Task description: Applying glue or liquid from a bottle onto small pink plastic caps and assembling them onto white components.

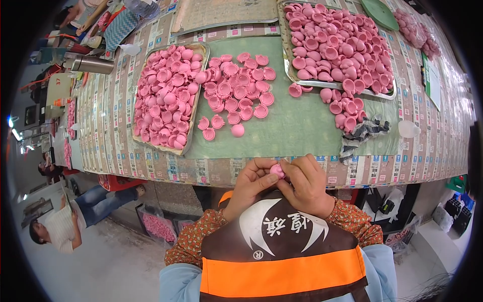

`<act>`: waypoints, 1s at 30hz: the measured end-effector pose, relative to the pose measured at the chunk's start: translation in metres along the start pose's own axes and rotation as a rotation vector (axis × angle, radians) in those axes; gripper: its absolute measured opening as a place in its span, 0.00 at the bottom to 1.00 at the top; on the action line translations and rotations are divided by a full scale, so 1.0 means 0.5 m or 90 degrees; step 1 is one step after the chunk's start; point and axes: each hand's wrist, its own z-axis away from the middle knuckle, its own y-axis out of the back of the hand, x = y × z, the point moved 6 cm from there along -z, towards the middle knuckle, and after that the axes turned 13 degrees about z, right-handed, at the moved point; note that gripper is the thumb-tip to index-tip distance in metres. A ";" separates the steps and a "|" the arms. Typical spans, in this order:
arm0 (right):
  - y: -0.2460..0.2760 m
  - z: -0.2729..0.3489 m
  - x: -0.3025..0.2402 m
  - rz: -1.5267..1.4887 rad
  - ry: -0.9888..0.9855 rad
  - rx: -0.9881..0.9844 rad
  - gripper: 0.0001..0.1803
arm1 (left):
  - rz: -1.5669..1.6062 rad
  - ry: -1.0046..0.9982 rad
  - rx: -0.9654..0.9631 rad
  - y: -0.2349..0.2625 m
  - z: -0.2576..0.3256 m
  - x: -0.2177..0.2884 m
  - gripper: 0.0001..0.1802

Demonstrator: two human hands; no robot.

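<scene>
Both my hands meet close to my chest, just below the table's front edge. My left hand (250, 185) and my right hand (305, 182) pinch one small pink rubber cup (277, 171) between their fingertips. On the green mat (297, 126) in front of me lie several loose pink cups (236, 93), and one pink ball-shaped piece (238, 130) lies nearest to me. A metal tray (197, 103) at the left is heaped with the same pink cups. Another metal tray (286, 55) at the back right is also full of them.
A crumpled grey rag (363, 132) lies on the mat's right end. A clear plastic bottle (408, 129) and a green plate (380, 13) are at the right. A steel flask (90, 64) lies at the far left. A person sits on the floor at the lower left (65, 224).
</scene>
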 end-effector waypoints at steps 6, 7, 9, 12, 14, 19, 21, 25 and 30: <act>-0.006 0.006 0.001 0.003 0.013 0.021 0.19 | 0.002 -0.017 0.017 0.007 0.000 -0.005 0.14; -0.007 0.006 0.000 0.003 0.013 0.020 0.19 | 0.009 -0.022 0.019 0.010 0.000 -0.007 0.14; -0.006 0.007 0.000 0.003 0.013 0.021 0.19 | 0.017 -0.027 0.021 0.013 0.001 -0.008 0.14; -0.007 0.007 -0.002 0.017 0.017 0.030 0.18 | 0.024 -0.033 0.017 0.012 0.000 -0.007 0.15; -0.008 0.006 0.001 0.012 0.005 0.023 0.19 | 0.027 -0.025 0.017 0.011 -0.005 -0.004 0.16; 0.000 -0.012 0.009 -0.039 -0.044 -0.028 0.23 | 0.078 0.005 0.007 -0.019 -0.003 0.011 0.15; 0.001 -0.016 0.018 -0.130 -0.115 -0.038 0.27 | 0.124 0.023 -0.015 -0.030 0.000 0.016 0.15; -0.009 -0.007 0.026 -0.128 -0.122 -0.032 0.27 | 0.032 0.047 0.000 -0.029 0.000 0.012 0.17; -0.005 -0.006 0.023 -0.146 -0.089 0.010 0.23 | 0.016 0.048 0.005 -0.028 0.000 0.006 0.16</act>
